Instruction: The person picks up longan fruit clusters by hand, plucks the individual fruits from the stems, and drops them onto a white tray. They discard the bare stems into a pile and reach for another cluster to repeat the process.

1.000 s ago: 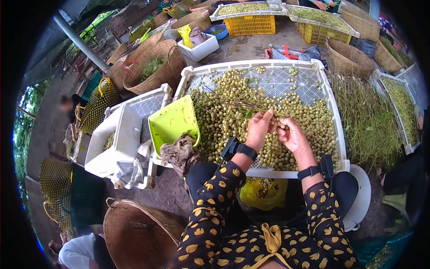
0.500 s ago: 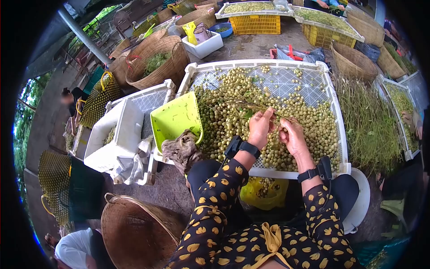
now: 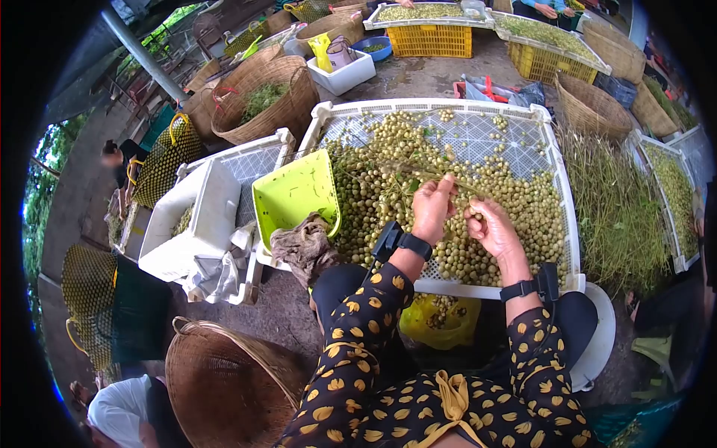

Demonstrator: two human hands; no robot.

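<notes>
A white mesh tray (image 3: 523,153) lies in front of me, spread with small round yellow-green fruits (image 3: 388,142). Over its middle, my left hand (image 3: 433,209) is closed around a bunch of thin stems (image 3: 407,173), whose dry ends stick out past the fingers. Close on its right, my right hand (image 3: 494,228) is also closed, thumb and fingertips pinched together near the stems. Whatever sits in that pinch is too small to make out. Fruits lie beneath both hands.
Left of the tray stand a lime-green bin (image 3: 295,198), a crumpled brown cloth (image 3: 305,243) and a white foam box (image 3: 179,216). A wicker basket (image 3: 231,381) leans at lower left. Cut stems (image 3: 616,216) are heaped on the right. Other people sit around the edges.
Both hands stay over the same spot, with small finger movements. The stems in my left hand have shifted slightly. The whole view has moved a little.
</notes>
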